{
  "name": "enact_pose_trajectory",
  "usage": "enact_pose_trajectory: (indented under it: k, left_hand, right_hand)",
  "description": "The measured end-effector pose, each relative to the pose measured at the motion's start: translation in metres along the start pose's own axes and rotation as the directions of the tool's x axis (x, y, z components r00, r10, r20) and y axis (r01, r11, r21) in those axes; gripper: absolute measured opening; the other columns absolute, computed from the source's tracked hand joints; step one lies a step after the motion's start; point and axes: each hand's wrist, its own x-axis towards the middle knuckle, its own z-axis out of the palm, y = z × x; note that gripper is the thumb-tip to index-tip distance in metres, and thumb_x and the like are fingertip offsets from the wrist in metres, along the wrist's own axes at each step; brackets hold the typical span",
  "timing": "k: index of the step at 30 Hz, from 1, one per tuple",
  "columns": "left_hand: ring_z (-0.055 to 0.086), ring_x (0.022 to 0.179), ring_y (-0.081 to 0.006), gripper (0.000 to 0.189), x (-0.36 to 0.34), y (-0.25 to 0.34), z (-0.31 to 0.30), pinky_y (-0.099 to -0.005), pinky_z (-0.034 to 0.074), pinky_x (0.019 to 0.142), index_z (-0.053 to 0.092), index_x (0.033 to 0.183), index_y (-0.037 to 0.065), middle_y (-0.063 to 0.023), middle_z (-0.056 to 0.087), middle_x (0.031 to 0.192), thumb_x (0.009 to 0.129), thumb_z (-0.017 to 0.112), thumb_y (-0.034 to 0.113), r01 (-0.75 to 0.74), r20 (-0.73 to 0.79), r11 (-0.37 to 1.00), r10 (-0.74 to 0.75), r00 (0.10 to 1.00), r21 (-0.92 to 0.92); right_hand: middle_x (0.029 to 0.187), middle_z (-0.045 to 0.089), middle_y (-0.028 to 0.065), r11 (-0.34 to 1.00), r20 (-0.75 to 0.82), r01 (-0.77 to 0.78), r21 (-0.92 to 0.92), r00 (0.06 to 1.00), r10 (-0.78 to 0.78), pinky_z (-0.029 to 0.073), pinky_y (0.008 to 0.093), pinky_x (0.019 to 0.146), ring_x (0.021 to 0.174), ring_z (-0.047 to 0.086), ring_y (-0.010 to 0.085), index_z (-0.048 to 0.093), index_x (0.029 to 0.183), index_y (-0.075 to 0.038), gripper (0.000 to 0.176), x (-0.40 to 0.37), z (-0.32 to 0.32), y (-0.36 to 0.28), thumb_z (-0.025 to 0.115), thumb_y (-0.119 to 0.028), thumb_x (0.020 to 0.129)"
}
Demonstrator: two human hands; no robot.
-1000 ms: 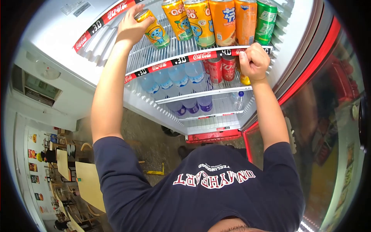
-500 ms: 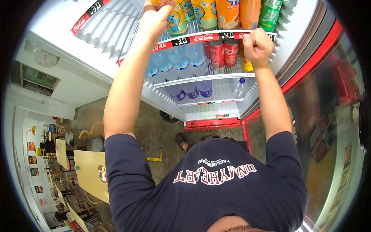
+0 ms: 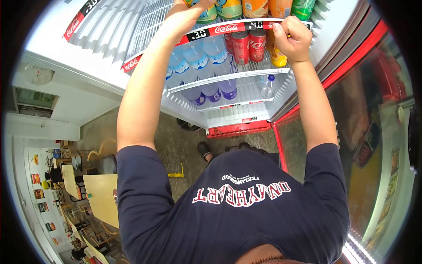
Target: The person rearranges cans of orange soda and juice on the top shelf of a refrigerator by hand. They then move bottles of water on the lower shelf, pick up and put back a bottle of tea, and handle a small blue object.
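At the top edge of the head view, my left hand (image 3: 188,16) is closed against a yellow drink bottle (image 3: 206,14) with a blue cartoon print. Its thumb stretches across the bottle, while the other fingers are mostly cut off by the frame. My right hand (image 3: 293,39) forms a fist at the right end of the fridge shelf's red front edge (image 3: 226,28), and its fingers close over that edge. Orange drink bottles (image 3: 256,8) and a green one (image 3: 303,9) stand on this shelf between and behind the hands.
Below are water bottles (image 3: 193,55), red cola cans (image 3: 240,47) and a yellow-orange bottle (image 3: 278,58). Lower still are purple-labelled bottles (image 3: 212,93) and one clear bottle (image 3: 268,87). The red-framed fridge door (image 3: 323,136) stands open at right. Tables (image 3: 101,196) are at left.
The shelves and drinks sit higher in the view now, shifted slightly left. My left hand has moved up and right, with its thumb farther across the yellow bottle. My right fist stays at the shelf edge.
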Motion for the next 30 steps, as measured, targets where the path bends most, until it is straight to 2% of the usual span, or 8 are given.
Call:
enact_pose_trajectory:
  k: [6,8,11,14,18,19,22,30]
  left_hand:
    - [0.06,0.118,-0.0232,0.068,-0.005,0.007,0.006,-0.0347,0.047,0.101,0.038,0.145,0.001,-0.0145,0.063,0.13,0.089,0.075,0.013,-0.061,0.034,0.992,0.066,0.997,-0.113]
    - [0.06,0.117,-0.0216,0.067,-0.009,0.016,0.002,-0.0343,0.047,0.101,0.04,0.144,0.001,-0.0135,0.064,0.128,0.088,0.076,0.012,0.017,0.004,0.999,-0.017,1.0,0.044]
    - [0.063,0.116,-0.0274,0.054,-0.017,0.016,-0.002,-0.0388,0.049,0.099,0.05,0.136,0.0,-0.0181,0.066,0.125,0.088,0.072,0.011,-0.099,0.079,0.983,0.112,0.991,-0.152]
    - [0.03,0.15,-0.033,0.081,0.011,-0.025,-0.018,-0.0499,0.027,0.119,0.04,0.154,0.017,-0.0135,0.039,0.159,0.091,0.057,0.064,0.033,-0.008,0.989,-0.035,0.999,-0.147]
    - [0.014,0.155,-0.0331,0.094,0.009,-0.005,-0.022,-0.0492,0.018,0.122,0.011,0.162,0.011,-0.0174,0.012,0.168,0.096,0.039,0.071,0.116,-0.133,0.856,-0.21,0.969,-0.505]
    - [0.013,0.155,-0.0315,0.098,0.01,-0.004,-0.029,-0.0451,0.016,0.124,0.011,0.162,0.005,-0.0192,0.012,0.168,0.095,0.034,0.074,0.213,-0.047,0.811,-0.283,0.958,-0.544]
    - [0.008,0.156,-0.0328,0.106,0.029,-0.005,-0.035,-0.0465,0.007,0.125,0.004,0.159,-0.004,-0.0239,0.007,0.167,0.095,0.027,0.077,0.134,-0.063,0.83,-0.2,0.978,-0.541]
    - [0.018,0.152,-0.0377,0.1,0.105,-0.027,-0.051,-0.0438,0.009,0.125,0.015,0.158,-0.003,-0.0265,0.022,0.163,0.096,0.034,0.072,0.017,-0.158,0.797,-0.141,0.977,-0.604]
  right_hand:
    - [0.057,0.045,0.0063,0.999,-0.081,-0.046,0.001,0.996,0.046,0.036,0.0329,0.051,0.053,0.044,0.0221,0.044,0.059,-0.006,0.035,0.002,0.01,-0.002,0.073,-0.001,0.078]
    - [0.057,0.045,0.0066,0.999,-0.075,-0.051,-0.002,0.996,0.051,0.036,0.0329,0.051,0.053,0.044,0.0223,0.044,0.06,-0.006,0.034,0.002,0.01,-0.003,0.072,0.0,0.078]
    - [0.058,0.046,0.0065,0.999,-0.043,-0.044,-0.003,0.998,0.044,0.037,0.0324,0.051,0.053,0.044,0.0217,0.043,0.06,-0.006,0.035,0.002,0.008,-0.002,0.072,0.0,0.079]
    - [0.058,0.047,0.0064,0.998,-0.008,-0.057,0.014,0.998,0.057,0.038,0.0321,0.052,0.053,0.045,0.0213,0.043,0.059,-0.006,0.035,0.005,0.004,-0.002,0.072,0.0,0.079]
    - [0.058,0.048,0.0069,0.991,0.023,-0.104,0.088,0.995,0.102,0.038,0.0323,0.052,0.054,0.046,0.0221,0.042,0.059,-0.005,0.035,0.006,0.0,-0.004,0.072,-0.001,0.078]
    - [0.058,0.047,0.0071,0.992,0.046,-0.101,0.078,0.994,0.098,0.037,0.0326,0.052,0.054,0.046,0.0223,0.042,0.059,-0.005,0.035,0.009,-0.002,-0.004,0.072,-0.001,0.078]
    - [0.058,0.044,0.0076,0.989,0.093,-0.13,0.073,0.988,0.123,0.037,0.0342,0.051,0.054,0.045,0.0236,0.042,0.059,-0.005,0.035,0.011,-0.006,-0.002,0.073,-0.002,0.076]
    - [0.057,0.044,0.0074,0.994,0.043,-0.109,0.02,0.993,0.108,0.036,0.0372,0.05,0.052,0.046,0.026,0.042,0.057,-0.008,0.036,0.012,-0.004,-0.005,0.073,-0.004,0.074]
